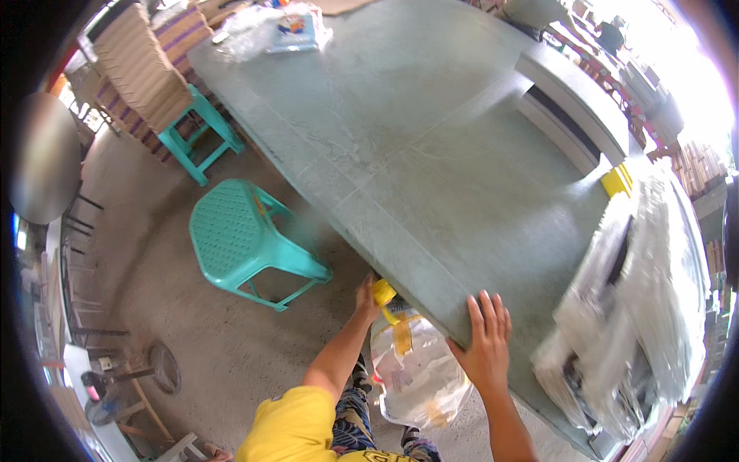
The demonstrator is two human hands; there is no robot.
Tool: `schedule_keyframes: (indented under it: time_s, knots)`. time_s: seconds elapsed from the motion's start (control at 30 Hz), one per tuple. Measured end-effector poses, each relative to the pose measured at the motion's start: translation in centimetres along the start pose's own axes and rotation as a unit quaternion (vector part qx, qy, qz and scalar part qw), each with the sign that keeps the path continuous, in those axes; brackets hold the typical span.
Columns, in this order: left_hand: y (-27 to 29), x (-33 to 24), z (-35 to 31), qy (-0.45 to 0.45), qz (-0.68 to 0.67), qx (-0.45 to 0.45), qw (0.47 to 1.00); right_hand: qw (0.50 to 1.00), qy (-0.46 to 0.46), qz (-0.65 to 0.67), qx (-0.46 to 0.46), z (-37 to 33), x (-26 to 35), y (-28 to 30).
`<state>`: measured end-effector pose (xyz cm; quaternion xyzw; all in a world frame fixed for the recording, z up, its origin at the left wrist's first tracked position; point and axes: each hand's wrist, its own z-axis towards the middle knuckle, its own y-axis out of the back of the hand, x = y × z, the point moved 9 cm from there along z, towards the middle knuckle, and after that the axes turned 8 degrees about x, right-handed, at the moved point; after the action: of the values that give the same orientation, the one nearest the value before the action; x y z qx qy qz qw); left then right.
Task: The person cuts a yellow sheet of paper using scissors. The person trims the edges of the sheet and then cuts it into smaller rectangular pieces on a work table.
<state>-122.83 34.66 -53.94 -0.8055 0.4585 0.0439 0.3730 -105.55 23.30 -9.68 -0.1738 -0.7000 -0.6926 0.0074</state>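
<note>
My left hand [368, 299] is at the near edge of the grey table [369, 138], its fingers closed around a small bright yellow object [382, 292]; its exact kind is hard to tell. A yellow strip trails down from it toward a translucent plastic bag [419, 377], which hangs below the table edge in front of my legs. The bag has yellow-brown tape on it, and pale contents show dimly through. My right hand [488, 339] rests on the tabletop along the same edge, palm down with fingers stretched out, holding nothing.
Long plastic-wrapped pieces [639, 308] lie piled on the table's right end, near a grey-white long piece [573, 115] and a yellow item [616, 181]. Clear plastic packaging [269, 32] sits at the far left corner. A green stool [231, 231] stands left; a pedestal fan [158, 368] is lower left.
</note>
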Motion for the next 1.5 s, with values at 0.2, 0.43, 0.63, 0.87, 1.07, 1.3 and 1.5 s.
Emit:
schedule_keyframes:
  time_s: [0.2,0.43,0.63,0.87,1.07,1.3,1.5]
  knots:
    - [-3.9,0.5,13.5,0.008,0.167,-0.034,0.985,0.998,-0.023,-0.051,0.014,1.8,0.2,-0.9]
    - [-6.3,-0.9,18.8,-0.059,0.701,-0.007,0.711,0.997,-0.046,-0.063,0.025,0.0,-0.7,-0.9]
    - [-7.1,-1.0,11.6,-0.163,0.877,0.122,0.435,0.998,-0.016,-0.035,0.044,0.5,-0.4,-0.4]
    - [-5.1,-6.8,-6.9,-0.153,0.943,0.195,0.224,0.998,0.031,0.02,-0.057,-2.2,-0.6,-0.3]
    - [2.6,-12.6,-23.4,-0.076,0.927,0.065,0.361,0.948,-0.005,0.217,-0.232,-19.2,-5.8,2.7]
    - [11.0,-9.7,-40.9,-0.069,0.917,-0.038,0.392,0.678,-0.423,0.265,-0.539,-74.0,-21.3,1.8]
    - [15.8,-0.4,-52.2,-0.078,0.905,0.076,0.411,0.449,-0.605,0.223,-0.619,-104.3,-18.6,-2.1]
